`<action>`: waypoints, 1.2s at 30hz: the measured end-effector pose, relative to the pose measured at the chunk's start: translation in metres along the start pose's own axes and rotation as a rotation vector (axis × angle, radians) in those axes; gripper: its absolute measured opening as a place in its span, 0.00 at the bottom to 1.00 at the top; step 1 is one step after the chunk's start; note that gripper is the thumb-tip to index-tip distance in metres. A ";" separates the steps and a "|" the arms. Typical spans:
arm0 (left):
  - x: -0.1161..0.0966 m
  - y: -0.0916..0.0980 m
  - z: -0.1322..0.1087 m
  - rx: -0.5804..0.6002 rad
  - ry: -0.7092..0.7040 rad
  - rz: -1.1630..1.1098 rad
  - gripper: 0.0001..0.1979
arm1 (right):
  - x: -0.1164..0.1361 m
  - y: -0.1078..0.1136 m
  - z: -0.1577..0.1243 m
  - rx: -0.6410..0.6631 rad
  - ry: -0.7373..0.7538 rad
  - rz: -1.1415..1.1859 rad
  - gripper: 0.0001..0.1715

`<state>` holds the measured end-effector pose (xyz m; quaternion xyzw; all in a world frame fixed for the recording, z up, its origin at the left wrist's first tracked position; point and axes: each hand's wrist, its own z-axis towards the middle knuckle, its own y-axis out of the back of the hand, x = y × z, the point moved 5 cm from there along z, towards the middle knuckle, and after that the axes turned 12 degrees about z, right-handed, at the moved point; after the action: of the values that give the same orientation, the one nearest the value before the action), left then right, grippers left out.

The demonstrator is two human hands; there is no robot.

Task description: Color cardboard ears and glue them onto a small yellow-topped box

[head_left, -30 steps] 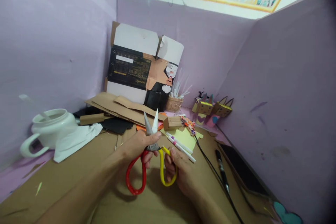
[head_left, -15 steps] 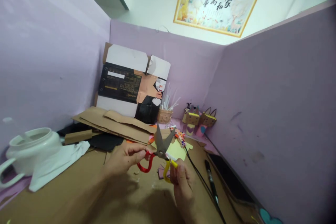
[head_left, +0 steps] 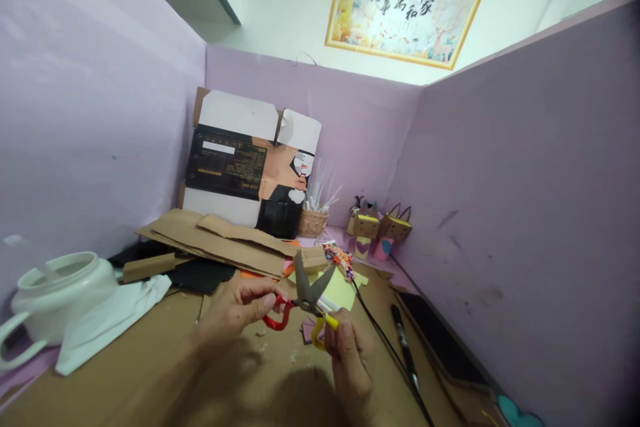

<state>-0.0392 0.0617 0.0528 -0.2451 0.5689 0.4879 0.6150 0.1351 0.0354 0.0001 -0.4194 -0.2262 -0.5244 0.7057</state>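
A pair of scissors (head_left: 309,290) is held up above the table with its dark blades spread apart and pointing away from me. One handle loop is red, the other yellow. My left hand (head_left: 243,310) pinches the red loop between thumb and fingers. The yellow loop is gripped by my right hand (head_left: 351,353), its thumb along the outer side. Behind the blades lie pale yellow paper (head_left: 345,290) and a small cardboard block (head_left: 313,258). Small purple pieces (head_left: 307,331) show on the table beneath the scissors.
Left stands a white pot (head_left: 65,290) beside a white cloth (head_left: 117,323). Stacked cardboard sheets (head_left: 215,240), a printed box panel (head_left: 227,163) and a basket of white sticks (head_left: 314,221) are at the back. A pen (head_left: 404,343), black cable (head_left: 377,330) and dark flat tray (head_left: 445,340) lie right.
The scissors stay open between both hands, the blades tipped slightly lower. The view has shifted a little, and more of the small cardboard block shows behind the blades.
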 end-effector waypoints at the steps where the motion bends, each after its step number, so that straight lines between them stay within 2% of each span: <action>1: 0.000 -0.001 -0.001 0.008 0.014 -0.009 0.12 | -0.001 -0.002 0.002 -0.008 -0.040 0.060 0.25; 6: -0.006 -0.007 -0.001 0.027 0.019 0.101 0.17 | -0.018 -0.015 0.003 0.030 -0.294 0.211 0.27; 10: -0.003 -0.009 0.001 0.012 0.021 0.313 0.16 | -0.031 -0.019 -0.002 0.113 -0.370 0.137 0.25; 16: 0.001 -0.012 0.001 -0.020 0.116 0.544 0.20 | -0.016 -0.023 0.004 0.325 -0.277 -0.251 0.22; 21: 0.001 -0.026 0.000 0.081 0.205 0.425 0.22 | -0.009 -0.031 0.003 0.362 -0.194 -0.514 0.21; 23: 0.001 -0.029 -0.002 0.054 0.229 0.387 0.21 | -0.011 -0.032 0.001 0.381 -0.156 -0.614 0.22; 26: -0.001 -0.028 -0.005 -0.050 0.242 0.374 0.20 | -0.014 -0.029 -0.001 0.409 -0.122 -0.663 0.22; 29: 0.001 -0.028 -0.007 -0.096 0.245 0.348 0.20 | -0.019 -0.024 -0.004 0.422 -0.197 -0.574 0.21; 31: 0.003 -0.026 -0.006 -0.103 0.240 0.323 0.21 | -0.023 -0.022 -0.009 0.405 -0.315 -0.401 0.22; 34: 0.005 -0.025 -0.003 0.002 0.190 0.221 0.23 | -0.029 -0.023 -0.014 0.296 -0.494 -0.013 0.24; 36: 0.004 -0.026 -0.001 0.107 0.161 0.023 0.25 | -0.029 -0.027 -0.013 0.181 -0.563 0.230 0.26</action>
<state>-0.0178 0.0517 0.0425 -0.2435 0.6446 0.4425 0.5739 0.0986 0.0380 -0.0192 -0.5063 -0.4095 -0.2823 0.7045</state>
